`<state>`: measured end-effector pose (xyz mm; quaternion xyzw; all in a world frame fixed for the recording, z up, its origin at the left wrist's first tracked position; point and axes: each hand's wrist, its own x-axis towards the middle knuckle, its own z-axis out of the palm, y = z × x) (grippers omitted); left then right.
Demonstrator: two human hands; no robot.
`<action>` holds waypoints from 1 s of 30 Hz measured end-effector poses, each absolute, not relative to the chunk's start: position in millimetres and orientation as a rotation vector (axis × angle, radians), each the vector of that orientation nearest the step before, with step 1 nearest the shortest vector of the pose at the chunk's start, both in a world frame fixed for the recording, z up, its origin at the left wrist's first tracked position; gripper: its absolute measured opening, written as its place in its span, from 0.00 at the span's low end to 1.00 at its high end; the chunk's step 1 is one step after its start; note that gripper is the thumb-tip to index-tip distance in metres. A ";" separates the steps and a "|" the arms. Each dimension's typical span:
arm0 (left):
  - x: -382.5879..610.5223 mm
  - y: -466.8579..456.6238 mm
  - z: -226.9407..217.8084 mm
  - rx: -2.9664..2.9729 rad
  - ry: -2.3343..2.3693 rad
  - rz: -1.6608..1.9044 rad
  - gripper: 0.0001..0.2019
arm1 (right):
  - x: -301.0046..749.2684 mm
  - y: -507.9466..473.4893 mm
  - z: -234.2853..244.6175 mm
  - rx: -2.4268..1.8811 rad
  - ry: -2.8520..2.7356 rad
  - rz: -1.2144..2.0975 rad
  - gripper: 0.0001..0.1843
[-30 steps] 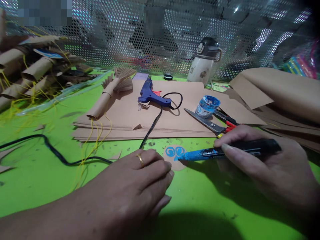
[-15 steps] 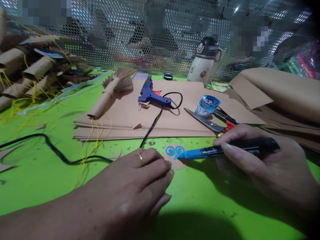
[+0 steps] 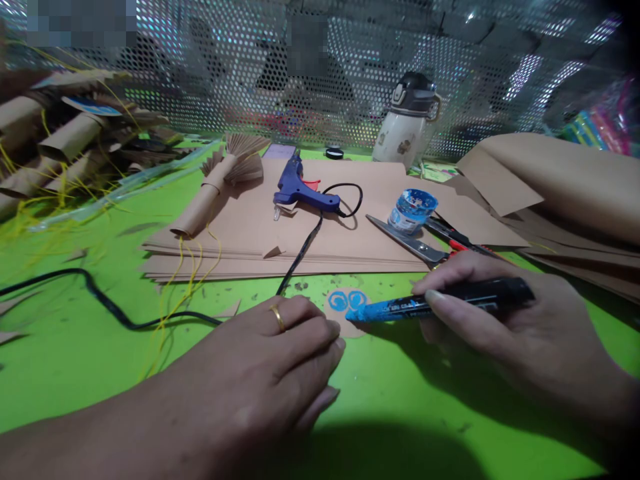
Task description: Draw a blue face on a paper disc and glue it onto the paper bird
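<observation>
A black marker (image 3: pixel 465 300) with a blue-smeared front end is pinched between the thumb and fingers of my right hand (image 3: pixel 505 327). Its tip touches a small brown paper disc (image 3: pixel 353 330) lying on the green table. Two blue spiral circles sit side by side on the disc, and a blue mark shows at the tip. My left hand (image 3: pixel 280 367), with a gold ring on one finger, lies palm down. Its fingertips rest at the disc's left edge, with the thumb apart. Part of the disc is hidden under the marker and fingertips.
Behind the disc lies a brown paper stack (image 3: pixel 240 257), bearing a blue glue gun (image 3: pixel 307 193), a rolled paper figure (image 3: pixel 200 200), a blue paint pot (image 3: pixel 413 210) and scissors (image 3: pixel 410 243). A black cord (image 3: pixel 107 303) crosses leftward. A bottle (image 3: pixel 403 127) stands before the perforated screen.
The marker and my right hand have shifted slightly left, the tip moving lower left on the disc. My left hand stays by the disc. The whole view has moved a little.
</observation>
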<state>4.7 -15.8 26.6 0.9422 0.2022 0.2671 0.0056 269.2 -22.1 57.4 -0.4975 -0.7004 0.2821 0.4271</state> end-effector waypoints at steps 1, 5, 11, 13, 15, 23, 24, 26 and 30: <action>5.1 -15.3 26.3 2.950 0.633 0.840 0.13 | 269.0 -21.6 59.2 -1.248 -1.752 0.699 0.06; 5.1 -12.3 25.1 2.953 0.627 0.849 0.12 | 267.3 -23.8 61.0 -1.286 -1.715 0.710 0.06; 3.5 -6.8 21.2 2.922 0.569 0.832 0.11 | 268.8 -28.0 51.4 -1.367 -1.531 0.722 0.06; 3.3 -5.9 19.4 2.919 0.576 0.834 0.12 | 271.9 -27.1 50.5 -1.349 -1.568 0.752 0.05; 3.0 -6.5 18.9 2.929 0.583 0.828 0.12 | 273.9 -26.8 51.1 -1.329 -1.609 0.792 0.05; 4.9 -12.1 26.3 2.933 0.618 0.839 0.11 | 262.0 -31.4 51.8 -1.364 -1.415 0.818 0.06; 5.2 -10.9 25.7 2.938 0.619 0.834 0.12 | 262.2 -30.5 51.6 -1.347 -1.438 0.836 0.06; 5.2 -7.9 23.4 2.954 0.576 0.833 0.13 | 264.5 -27.8 52.0 -1.310 -1.523 0.864 0.05; 4.9 -5.9 22.1 2.948 0.533 0.856 0.13 | 270.5 -23.5 53.8 -1.282 -1.643 0.870 0.06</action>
